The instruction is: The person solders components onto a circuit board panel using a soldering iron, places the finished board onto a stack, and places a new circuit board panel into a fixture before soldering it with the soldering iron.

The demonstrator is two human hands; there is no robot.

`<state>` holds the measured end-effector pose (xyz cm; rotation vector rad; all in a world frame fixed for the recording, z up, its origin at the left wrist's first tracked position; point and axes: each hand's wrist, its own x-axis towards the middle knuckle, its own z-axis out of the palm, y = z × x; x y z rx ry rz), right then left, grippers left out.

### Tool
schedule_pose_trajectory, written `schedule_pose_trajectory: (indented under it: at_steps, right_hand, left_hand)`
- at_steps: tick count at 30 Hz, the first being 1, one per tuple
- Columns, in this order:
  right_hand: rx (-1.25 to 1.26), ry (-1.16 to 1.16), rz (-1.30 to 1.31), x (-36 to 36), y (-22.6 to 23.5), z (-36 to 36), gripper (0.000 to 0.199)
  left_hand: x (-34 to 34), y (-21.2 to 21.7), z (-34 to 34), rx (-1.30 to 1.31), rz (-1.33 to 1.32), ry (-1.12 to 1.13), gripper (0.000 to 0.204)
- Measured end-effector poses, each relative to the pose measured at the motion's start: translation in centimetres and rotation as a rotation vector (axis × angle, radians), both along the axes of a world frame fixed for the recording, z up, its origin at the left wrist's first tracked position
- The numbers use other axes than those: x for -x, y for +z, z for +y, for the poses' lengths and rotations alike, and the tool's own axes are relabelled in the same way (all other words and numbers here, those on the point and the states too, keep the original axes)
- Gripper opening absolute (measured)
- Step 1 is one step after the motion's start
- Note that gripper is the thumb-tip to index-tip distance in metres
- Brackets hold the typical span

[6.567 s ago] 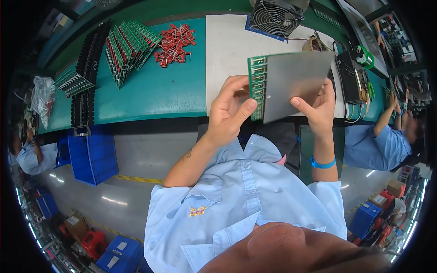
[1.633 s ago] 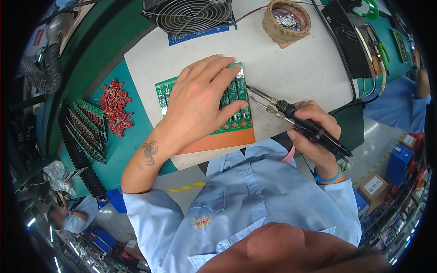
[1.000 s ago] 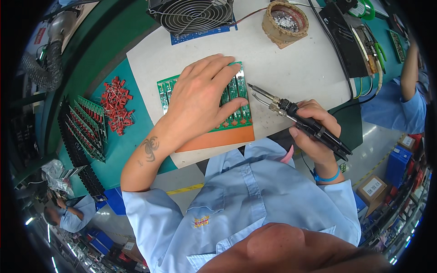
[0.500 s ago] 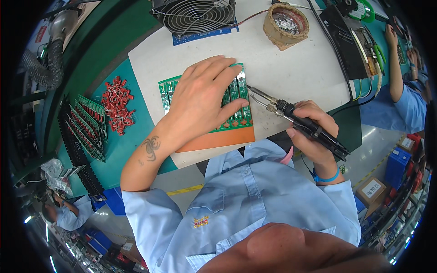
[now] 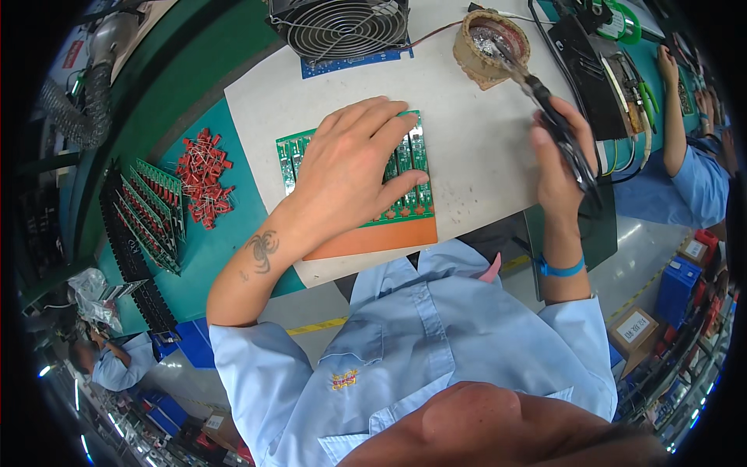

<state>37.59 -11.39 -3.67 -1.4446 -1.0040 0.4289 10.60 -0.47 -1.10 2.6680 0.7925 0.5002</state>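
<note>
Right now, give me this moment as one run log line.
Left hand: spread over green circuit board | Right hand: gripping black soldering tool, tip at round tan pot | Red components: heaped left of board

I see dark print on a white label [image 5: 633,325] on the cardboard box [image 5: 644,348], below and right of the right hand [image 5: 562,183]. Pale characters [image 5: 134,250] mark the black rack [image 5: 148,294] left of the left hand [image 5: 350,159]; a yellow-and-red embroidered emblem [image 5: 343,380] sits on the shirt [image 5: 424,335] below that hand.
</note>
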Motion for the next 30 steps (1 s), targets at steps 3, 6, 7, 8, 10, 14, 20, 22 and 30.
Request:
schedule_pose_trajectory:
  at_steps: [3, 6, 7, 8, 10, 14, 20, 22, 30]
  right_hand:
    - [-0.121, 0.123, 0.055, -0.1, -0.8, -1.6, 0.042]
    - [-0.239, 0.318, 0.043, 0.0, -0.5, -3.9, 0.044]
    - [-0.24, 0.388, 0.019, 0.2, -0.1, -4.6, 0.044]
    - [-0.239, 0.382, 0.014, 0.3, 0.4, -5.1, 0.044]
    - [-0.148, 0.605, -0.004, 0.6, 1.4, -5.7, 0.04]
    - [-0.087, 0.618, -0.072, 1.8, 2.3, -5.6, 0.039]
    - [0.0, 0.613, -0.097, 2.6, 2.0, -4.8, 0.046]
    - [-0.003, 0.616, -0.115, 2.7, 1.8, -4.5, 0.046]
    - [0.004, 0.624, -0.14, 2.8, 1.7, -4.0, 0.046]
  left_hand:
    - [0.0, -0.1, 0.0, 0.007, -0.006, -0.002, 0.054]
    - [0.0, 0.0, 0.1, 0.01, -0.011, 0.0, 0.054]
    - [0.0, 0.0, 0.1, -0.013, -0.007, -0.001, 0.054]
    - [0.0, 0.1, 0.1, -0.036, -0.004, -0.002, 0.054]
    - [0.0, 0.3, 0.0, -0.077, 0.014, 0.003, 0.054]
    - [0.3, 0.9, -0.2, -0.065, 0.006, 0.013, 0.054]
    - [0.7, 1.5, -0.1, -0.032, 0.071, 0.039, 0.053]
    - [0.7, 1.4, 0.0, -0.019, 0.068, 0.046, 0.052]
    - [0.7, 1.2, 0.0, -0.001, 0.054, 0.06, 0.05]
